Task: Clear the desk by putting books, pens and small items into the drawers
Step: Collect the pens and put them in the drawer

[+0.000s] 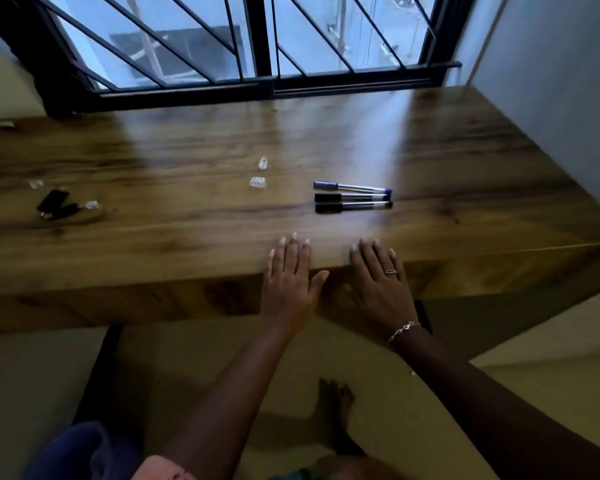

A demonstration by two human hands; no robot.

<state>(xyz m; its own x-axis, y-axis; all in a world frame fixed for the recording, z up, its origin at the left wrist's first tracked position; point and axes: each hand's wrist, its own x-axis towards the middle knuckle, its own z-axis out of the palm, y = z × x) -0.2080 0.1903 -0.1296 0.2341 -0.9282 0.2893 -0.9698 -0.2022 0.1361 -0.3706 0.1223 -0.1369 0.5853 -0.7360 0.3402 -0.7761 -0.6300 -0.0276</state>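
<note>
Three pens lie side by side on the wooden desk (153, 161): a blue pen (352, 187) farthest, then a black pen (350, 196) and another black pen (353, 206). Two small clear plastic pieces (258, 182) (263, 163) lie left of the pens. At the far left lie two black flash drives (54, 204) with clear caps (91, 204) beside them. My left hand (288, 275) and my right hand (378, 278) rest flat on the desk's front edge, fingers straight, holding nothing, just in front of the pens.
A barred window (257, 46) runs along the desk's back. A grey wall (551, 81) borders the right side. A small pale object (4, 124) lies at the back left corner. Below the desk I see the floor, a dark desk leg (97, 368) and a bare foot (336, 407).
</note>
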